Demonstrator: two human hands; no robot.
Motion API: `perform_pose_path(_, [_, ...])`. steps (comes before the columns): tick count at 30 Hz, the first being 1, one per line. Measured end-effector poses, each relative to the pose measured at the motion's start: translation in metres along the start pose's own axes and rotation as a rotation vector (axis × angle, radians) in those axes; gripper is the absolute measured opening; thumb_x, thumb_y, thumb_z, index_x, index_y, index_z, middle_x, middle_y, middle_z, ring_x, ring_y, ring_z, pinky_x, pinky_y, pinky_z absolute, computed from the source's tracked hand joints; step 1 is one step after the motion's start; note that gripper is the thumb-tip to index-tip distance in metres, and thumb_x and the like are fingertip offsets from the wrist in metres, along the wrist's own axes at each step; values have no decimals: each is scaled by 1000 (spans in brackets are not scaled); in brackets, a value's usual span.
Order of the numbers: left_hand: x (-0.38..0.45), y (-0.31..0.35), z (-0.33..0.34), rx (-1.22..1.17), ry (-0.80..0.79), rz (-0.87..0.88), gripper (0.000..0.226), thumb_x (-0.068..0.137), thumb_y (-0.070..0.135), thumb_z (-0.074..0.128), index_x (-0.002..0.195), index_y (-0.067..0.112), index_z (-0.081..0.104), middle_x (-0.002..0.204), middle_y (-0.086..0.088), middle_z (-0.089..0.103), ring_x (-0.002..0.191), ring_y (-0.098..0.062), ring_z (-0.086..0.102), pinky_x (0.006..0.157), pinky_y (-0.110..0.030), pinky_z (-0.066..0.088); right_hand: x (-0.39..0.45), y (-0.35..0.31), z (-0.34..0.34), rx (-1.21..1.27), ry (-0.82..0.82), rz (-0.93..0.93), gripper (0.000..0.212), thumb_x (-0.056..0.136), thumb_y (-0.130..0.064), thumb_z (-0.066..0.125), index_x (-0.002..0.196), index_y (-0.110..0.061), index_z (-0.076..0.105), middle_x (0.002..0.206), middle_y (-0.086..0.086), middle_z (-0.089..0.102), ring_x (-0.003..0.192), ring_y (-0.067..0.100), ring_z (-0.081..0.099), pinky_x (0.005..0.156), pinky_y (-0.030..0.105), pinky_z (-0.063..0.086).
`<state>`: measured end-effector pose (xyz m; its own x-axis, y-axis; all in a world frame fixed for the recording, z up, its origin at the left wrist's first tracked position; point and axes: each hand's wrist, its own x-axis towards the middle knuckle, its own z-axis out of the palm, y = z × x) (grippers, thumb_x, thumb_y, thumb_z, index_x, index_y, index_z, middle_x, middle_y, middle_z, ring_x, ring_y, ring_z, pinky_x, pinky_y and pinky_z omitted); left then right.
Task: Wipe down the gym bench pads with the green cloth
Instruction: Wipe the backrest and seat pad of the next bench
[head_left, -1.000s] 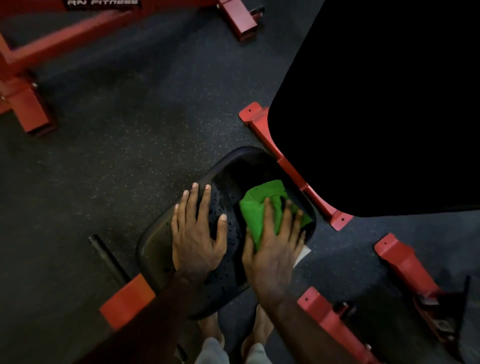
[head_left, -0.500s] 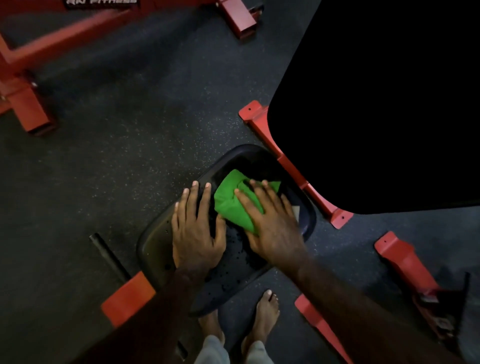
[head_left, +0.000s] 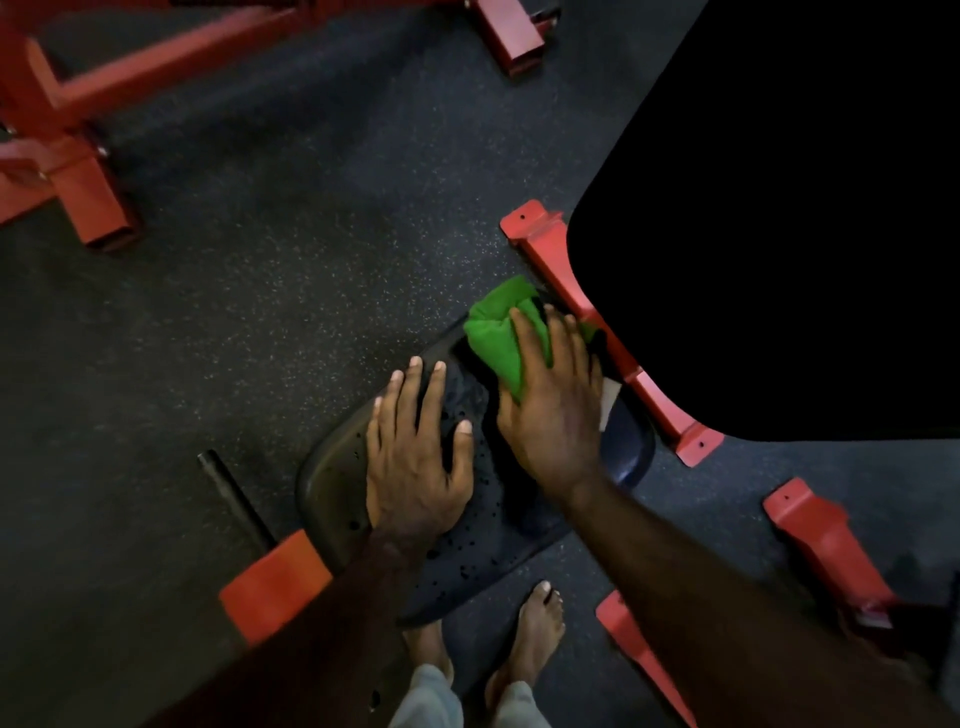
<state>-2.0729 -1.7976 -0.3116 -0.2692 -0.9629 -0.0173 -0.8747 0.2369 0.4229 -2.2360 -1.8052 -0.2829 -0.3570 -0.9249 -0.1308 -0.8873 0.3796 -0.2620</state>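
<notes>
A small black bench seat pad (head_left: 478, 545), dotted with droplets, tilts across the lower middle of the head view. My left hand (head_left: 415, 457) lies flat on its left half with fingers straight and spread. My right hand (head_left: 553, 400) presses the bunched green cloth (head_left: 496, 338) with extended fingers onto the pad's far upper end, beside the red frame rail (head_left: 587, 312). A large black backrest pad (head_left: 779, 218) fills the upper right.
Red steel frame feet stand around: a rack base (head_left: 78, 171) at upper left, a bracket (head_left: 260, 582) under the pad's left, more legs (head_left: 826, 540) at lower right. A black bar (head_left: 234, 493) lies on the speckled rubber floor. My bare feet (head_left: 535, 629) stand below the pad.
My right hand has slid the green cloth from the pad's middle right up to its far end. My left hand has stayed flat in place.
</notes>
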Motion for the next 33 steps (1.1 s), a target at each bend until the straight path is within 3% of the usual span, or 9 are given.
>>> perform_pose_path(2, [-1, -1, 2, -2, 9, -3, 64, 104, 44, 45, 160, 15, 35, 171, -3, 24, 158, -22, 18, 127, -46, 19, -10, -17, 6, -58, -34, -60, 83, 86, -41, 53, 163, -27, 26, 167, 12, 26, 155, 36, 22, 123, 59, 24])
perform_pose_path(6, [-1, -1, 3, 6, 19, -3, 66, 104, 44, 46, 159, 10, 34, 170, -5, 26, 158, -22, 19, 127, -47, 20, 17, 16, -7, -129, -155, -433, 82, 87, -45, 56, 162, -34, 25, 168, 6, 28, 154, 32, 26, 117, 56, 33])
perform_pose_path(11, [1, 1, 0, -5, 3, -16, 69, 104, 44, 45, 163, 15, 26, 171, -1, 23, 159, -18, 15, 128, -45, 18, 31, -6, -5, -19, -2, -8, 83, 84, -39, 62, 161, -29, 30, 164, 11, 32, 149, 35, 33, 115, 58, 36])
perform_pose_path(16, [-2, 0, 1, 8, 1, -19, 66, 104, 43, 44, 160, 9, 32, 167, -7, 31, 158, -21, 19, 127, -49, 21, 35, 9, -4, -102, -154, -493, 83, 85, -42, 61, 161, -34, 30, 165, 8, 33, 152, 33, 30, 118, 55, 32])
perform_pose_path(21, [1, 2, -1, 5, -16, -20, 70, 105, 45, 42, 164, 14, 22, 171, -1, 21, 159, -16, 12, 129, -42, 15, 47, -1, -2, -27, 2, -21, 78, 87, -42, 62, 159, -30, 33, 158, 11, 40, 145, 35, 39, 111, 56, 40])
perform_pose_path(26, [-3, -1, 3, 22, 7, -27, 66, 104, 42, 42, 158, 6, 33, 166, -11, 32, 157, -25, 23, 125, -50, 25, 24, 1, 1, -73, -153, -480, 85, 85, -42, 61, 162, -34, 26, 166, 8, 30, 152, 32, 29, 118, 56, 32])
perform_pose_path(30, [-1, 1, 1, 17, 8, -10, 70, 105, 43, 43, 164, 10, 22, 171, -4, 23, 159, -19, 17, 128, -44, 19, 36, 5, 3, 35, 26, -8, 81, 83, -39, 59, 160, -30, 34, 159, 11, 39, 144, 35, 39, 109, 55, 41])
perform_pose_path(32, [-1, 0, 2, 8, 16, -5, 69, 105, 42, 43, 163, 9, 23, 170, -4, 24, 159, -19, 18, 127, -46, 22, 25, -15, 5, 40, 52, 15, 80, 84, -37, 59, 160, -28, 34, 160, 14, 36, 147, 38, 35, 115, 56, 36])
perform_pose_path(33, [-2, 0, 2, 10, 21, -9, 68, 105, 42, 42, 162, 8, 26, 170, -6, 26, 158, -20, 19, 126, -47, 23, 18, -17, 6, -1, -3, -94, 81, 84, -37, 57, 161, -30, 32, 162, 14, 34, 150, 37, 31, 116, 56, 34])
